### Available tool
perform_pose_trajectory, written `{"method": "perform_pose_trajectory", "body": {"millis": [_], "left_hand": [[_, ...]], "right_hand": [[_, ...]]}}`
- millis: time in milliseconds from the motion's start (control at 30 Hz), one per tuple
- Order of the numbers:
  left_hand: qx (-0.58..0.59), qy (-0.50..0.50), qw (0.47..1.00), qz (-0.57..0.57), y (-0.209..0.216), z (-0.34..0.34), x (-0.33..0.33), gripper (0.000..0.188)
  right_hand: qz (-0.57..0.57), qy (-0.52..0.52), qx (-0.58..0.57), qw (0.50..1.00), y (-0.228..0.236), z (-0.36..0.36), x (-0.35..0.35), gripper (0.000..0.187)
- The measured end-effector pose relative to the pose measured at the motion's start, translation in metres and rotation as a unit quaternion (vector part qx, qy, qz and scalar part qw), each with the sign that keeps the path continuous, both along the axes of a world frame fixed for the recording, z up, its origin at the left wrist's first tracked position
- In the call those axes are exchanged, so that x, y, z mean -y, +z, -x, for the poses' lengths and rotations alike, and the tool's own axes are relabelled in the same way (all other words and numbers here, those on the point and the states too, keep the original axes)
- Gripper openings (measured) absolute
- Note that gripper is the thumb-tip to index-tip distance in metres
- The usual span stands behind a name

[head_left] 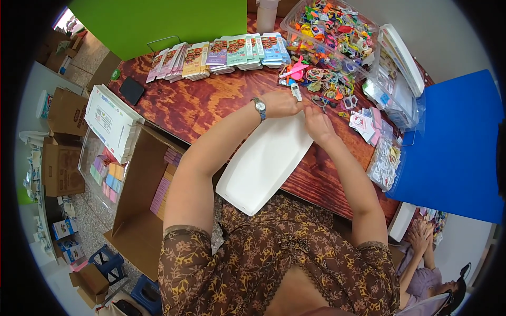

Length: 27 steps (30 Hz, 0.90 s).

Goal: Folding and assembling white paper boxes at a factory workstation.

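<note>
A long white open box (266,158) slants from my lap up over the table's near edge, its hollow inside facing up. My left hand (283,105), with a watch on the wrist, is closed at the box's far left corner. At the far right corner my right hand (320,126) grips the box's wall, fingers bent and partly hidden. Just beyond my left knuckles lies a small white piece (296,92); whether my fingers touch it I cannot tell. Past both hands spreads a loose pile of colourful small trinkets (329,79).
Stacks of printed card packets (221,55) line the table's far side. A clear bin of trinkets (284,25) stands behind the pile. A black phone (132,90) lies left, near flat white boxes (108,121) and an open carton (138,210). At lower right are another person's hands (420,236).
</note>
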<state>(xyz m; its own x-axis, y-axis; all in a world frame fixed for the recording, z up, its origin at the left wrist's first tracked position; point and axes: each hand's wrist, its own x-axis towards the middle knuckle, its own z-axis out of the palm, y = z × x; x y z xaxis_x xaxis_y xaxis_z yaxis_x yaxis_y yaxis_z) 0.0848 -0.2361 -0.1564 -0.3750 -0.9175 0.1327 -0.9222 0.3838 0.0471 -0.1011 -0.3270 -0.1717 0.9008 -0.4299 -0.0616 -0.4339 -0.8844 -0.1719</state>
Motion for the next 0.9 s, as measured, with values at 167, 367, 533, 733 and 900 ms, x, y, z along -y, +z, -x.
{"method": "perform_pose_trajectory", "body": {"millis": [167,367,533,733,900], "left_hand": [[0.056,-0.036,0.998,0.010,0.010,0.002,0.001,0.014],[-0.036,-0.017,0.999,0.008,0.029,-0.015,-0.004,0.012],[-0.013,0.003,0.999,-0.048,0.048,-0.025,-0.004,0.023],[-0.142,0.100,0.985,-0.009,0.076,-0.052,-0.014,0.018],[-0.187,0.156,0.969,-0.042,0.076,-0.043,-0.025,0.012]], "right_hand": [[0.060,0.012,0.034,0.998,0.003,-0.002,-0.006,0.012],[0.024,0.046,0.145,0.988,0.002,0.004,0.005,0.036],[-0.137,0.000,0.191,0.972,0.041,-0.002,0.007,0.027],[-0.170,0.017,0.240,0.956,0.088,-0.037,0.039,0.025],[-0.152,0.071,0.132,0.977,0.127,-0.060,0.045,0.027]]}}
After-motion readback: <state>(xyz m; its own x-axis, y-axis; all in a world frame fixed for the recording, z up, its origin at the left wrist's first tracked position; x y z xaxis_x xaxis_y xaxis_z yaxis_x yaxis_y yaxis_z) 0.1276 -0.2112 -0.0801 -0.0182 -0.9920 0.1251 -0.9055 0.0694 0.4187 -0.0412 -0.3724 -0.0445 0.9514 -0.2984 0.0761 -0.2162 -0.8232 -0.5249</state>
